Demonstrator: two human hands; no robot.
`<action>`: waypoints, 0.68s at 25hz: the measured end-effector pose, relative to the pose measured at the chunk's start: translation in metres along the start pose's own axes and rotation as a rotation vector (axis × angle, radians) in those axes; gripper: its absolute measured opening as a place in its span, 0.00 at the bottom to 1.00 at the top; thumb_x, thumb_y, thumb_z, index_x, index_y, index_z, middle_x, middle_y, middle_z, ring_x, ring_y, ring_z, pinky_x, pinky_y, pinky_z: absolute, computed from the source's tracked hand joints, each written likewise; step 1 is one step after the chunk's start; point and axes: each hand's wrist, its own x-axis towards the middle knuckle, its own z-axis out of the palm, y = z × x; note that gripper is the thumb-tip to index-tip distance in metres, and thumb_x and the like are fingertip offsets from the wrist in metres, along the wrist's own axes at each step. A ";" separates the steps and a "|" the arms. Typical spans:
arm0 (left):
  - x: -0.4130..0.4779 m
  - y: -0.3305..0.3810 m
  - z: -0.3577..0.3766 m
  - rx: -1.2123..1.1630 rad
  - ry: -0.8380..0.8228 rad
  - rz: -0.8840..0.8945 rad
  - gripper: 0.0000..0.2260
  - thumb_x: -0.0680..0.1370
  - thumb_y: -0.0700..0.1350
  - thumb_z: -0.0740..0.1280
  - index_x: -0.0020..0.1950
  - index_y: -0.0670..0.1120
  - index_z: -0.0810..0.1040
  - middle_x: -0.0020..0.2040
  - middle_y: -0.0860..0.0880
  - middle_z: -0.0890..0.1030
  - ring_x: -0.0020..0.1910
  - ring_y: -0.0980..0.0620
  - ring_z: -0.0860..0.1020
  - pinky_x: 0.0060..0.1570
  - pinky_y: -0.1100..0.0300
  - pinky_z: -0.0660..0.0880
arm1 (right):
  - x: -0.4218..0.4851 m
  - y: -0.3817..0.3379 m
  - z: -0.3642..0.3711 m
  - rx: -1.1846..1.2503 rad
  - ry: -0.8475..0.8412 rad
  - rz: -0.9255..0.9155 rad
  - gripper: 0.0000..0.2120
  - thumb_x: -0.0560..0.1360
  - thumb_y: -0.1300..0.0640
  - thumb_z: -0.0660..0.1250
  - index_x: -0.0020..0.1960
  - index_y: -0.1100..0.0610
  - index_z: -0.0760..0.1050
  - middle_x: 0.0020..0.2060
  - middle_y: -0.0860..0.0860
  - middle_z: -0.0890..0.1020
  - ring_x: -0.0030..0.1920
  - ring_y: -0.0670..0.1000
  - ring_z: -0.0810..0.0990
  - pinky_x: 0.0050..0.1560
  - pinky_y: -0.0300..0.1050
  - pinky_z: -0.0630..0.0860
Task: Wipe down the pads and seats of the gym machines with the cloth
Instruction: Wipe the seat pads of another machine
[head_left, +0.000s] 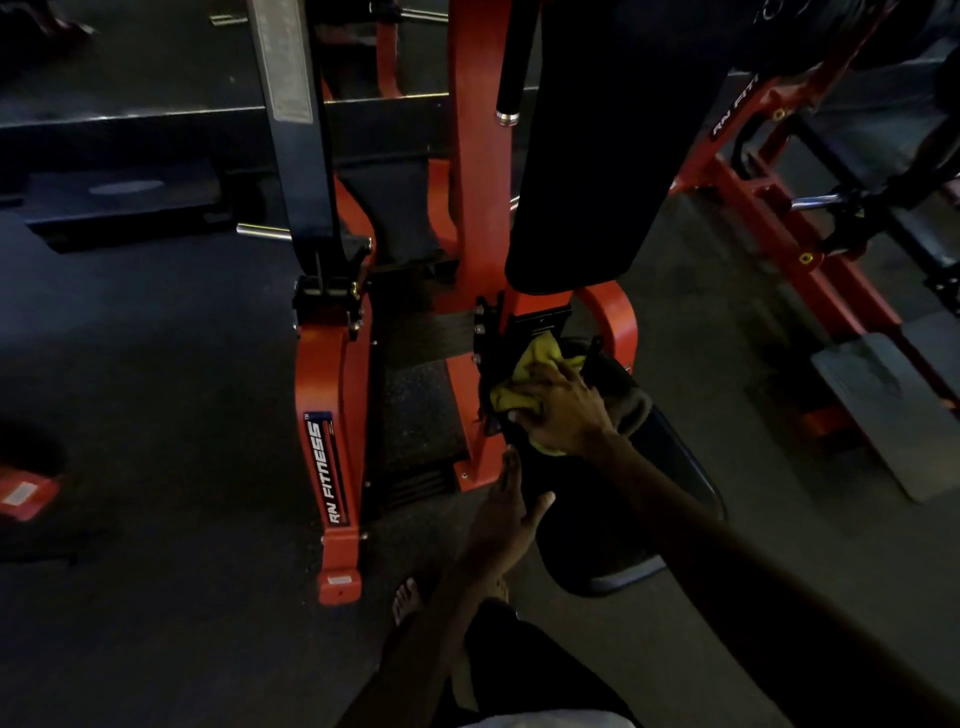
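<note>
Yellow cloth (527, 382) lies bunched at the rear end of the black seat (623, 519), right where the seat meets the orange frame (478, 182) and a black bracket. The right hand (563, 410) lies on top of it, arm stretched in from the lower right; its grip is closed over the cloth, fingers bent across the folds, pressing them down on the seat. A fold of cloth sticks out past the fingertips toward the frame, and a small corner shows under the wrist.

The left hand (506, 509) is just beside the seat's left edge, nearer the person. Its grip is apart: fingers straight and together, thumb spread toward the seat, holding nothing. I cannot tell whether it touches the pad.

Above the seat rises the long black back pad (613, 156), upright against the frame. A black handle (511, 67) with a chrome end hangs beside it. The frame's lower leg (332, 467) reads "RN FITNESS". A bare foot (405, 597) stands on the dark floor (156, 571) beside it. Another orange machine (779, 208) stands to the right.
</note>
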 end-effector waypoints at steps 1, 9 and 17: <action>0.000 -0.004 0.003 0.008 -0.015 -0.024 0.53 0.68 0.82 0.43 0.82 0.48 0.45 0.82 0.48 0.48 0.81 0.49 0.52 0.77 0.57 0.55 | -0.017 0.000 0.008 -0.007 0.003 -0.002 0.25 0.74 0.33 0.67 0.69 0.36 0.74 0.76 0.44 0.66 0.77 0.57 0.61 0.65 0.63 0.72; 0.005 0.005 0.003 0.062 0.003 -0.074 0.36 0.82 0.54 0.63 0.82 0.45 0.45 0.80 0.54 0.46 0.78 0.57 0.47 0.69 0.73 0.46 | 0.014 0.009 -0.006 0.088 0.009 -0.020 0.23 0.74 0.38 0.67 0.69 0.36 0.74 0.70 0.44 0.71 0.72 0.58 0.68 0.62 0.66 0.73; -0.003 0.009 0.013 -0.008 0.102 -0.090 0.34 0.82 0.51 0.65 0.82 0.48 0.50 0.80 0.54 0.52 0.77 0.56 0.53 0.70 0.70 0.52 | -0.057 0.049 0.007 0.130 0.093 0.056 0.23 0.73 0.36 0.66 0.66 0.40 0.76 0.69 0.46 0.73 0.68 0.61 0.73 0.62 0.63 0.75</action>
